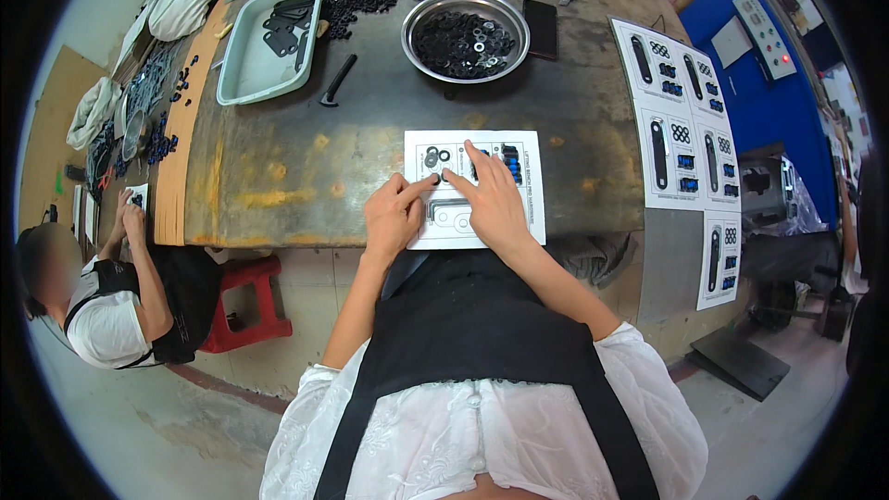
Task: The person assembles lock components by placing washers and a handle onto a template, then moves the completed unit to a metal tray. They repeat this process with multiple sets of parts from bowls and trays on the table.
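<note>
My two hands rest over a white printed sheet [435, 137] that lies flat at the near edge of the bench [352, 148], straight in front of me. My left hand [395, 213] has its index finger stretched out to a small dark piece on the sheet, the other fingers curled under; I cannot tell whether they hold anything. My right hand [495, 204] is spread, its thumb reaching left almost to my left fingertip and its index finger pointing up the page. Just above those tips sit black rings [431, 157], and beside my right fingers is a group of blue-and-black pieces [511, 165]. Farther back stands a steel bowl [466, 80] of dark and silvery rings, with a black phone [540, 28] just beside it. To its left lie a black handle-shaped piece [341, 76] and a pale green tray [255, 69] holding flat black parts. On my right are cards [662, 201] bearing black bars, rings and blue-and-black pieces. Off to the left, a co-worker [106, 324] sits with both hands together.
</note>
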A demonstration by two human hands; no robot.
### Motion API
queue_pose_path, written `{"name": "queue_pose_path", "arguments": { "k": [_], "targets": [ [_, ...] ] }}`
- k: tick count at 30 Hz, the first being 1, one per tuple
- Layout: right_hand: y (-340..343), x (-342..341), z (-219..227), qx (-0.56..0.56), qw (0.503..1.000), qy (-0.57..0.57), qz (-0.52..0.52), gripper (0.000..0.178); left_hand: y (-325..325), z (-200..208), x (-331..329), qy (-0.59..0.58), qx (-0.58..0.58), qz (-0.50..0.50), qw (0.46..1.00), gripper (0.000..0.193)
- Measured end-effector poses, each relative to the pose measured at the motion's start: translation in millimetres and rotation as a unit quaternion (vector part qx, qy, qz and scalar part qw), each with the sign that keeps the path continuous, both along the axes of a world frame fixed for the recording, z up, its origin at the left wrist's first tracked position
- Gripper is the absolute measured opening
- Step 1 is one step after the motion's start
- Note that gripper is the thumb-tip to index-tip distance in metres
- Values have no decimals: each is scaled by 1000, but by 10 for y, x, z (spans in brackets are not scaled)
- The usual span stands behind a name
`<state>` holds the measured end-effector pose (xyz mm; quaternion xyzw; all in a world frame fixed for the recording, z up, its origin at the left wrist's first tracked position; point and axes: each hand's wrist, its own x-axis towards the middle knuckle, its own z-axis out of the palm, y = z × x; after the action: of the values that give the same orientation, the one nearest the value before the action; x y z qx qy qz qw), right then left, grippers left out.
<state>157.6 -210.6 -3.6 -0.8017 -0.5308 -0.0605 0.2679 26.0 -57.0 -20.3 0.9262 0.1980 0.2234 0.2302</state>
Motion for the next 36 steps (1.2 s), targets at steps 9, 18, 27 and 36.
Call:
{"name": "queue_pose_path", "arguments": {
  "k": [9,18,27,36],
  "targets": [
    [217,212,-23,4,1000,-1,-15,46,112,63,126,32,19,0,999,39],
    [128,151,-10,-8,1000,10,-17,40,57,93,95,46,25,-6,999,37],
    [283,245,-20,25,1000,7,-10,37,139,56,212,23,16,5,1000,39],
    [509,378,-97,20,1000,-2,23,28,287,71,187,41,114,-7,993,40]
  ]
}}
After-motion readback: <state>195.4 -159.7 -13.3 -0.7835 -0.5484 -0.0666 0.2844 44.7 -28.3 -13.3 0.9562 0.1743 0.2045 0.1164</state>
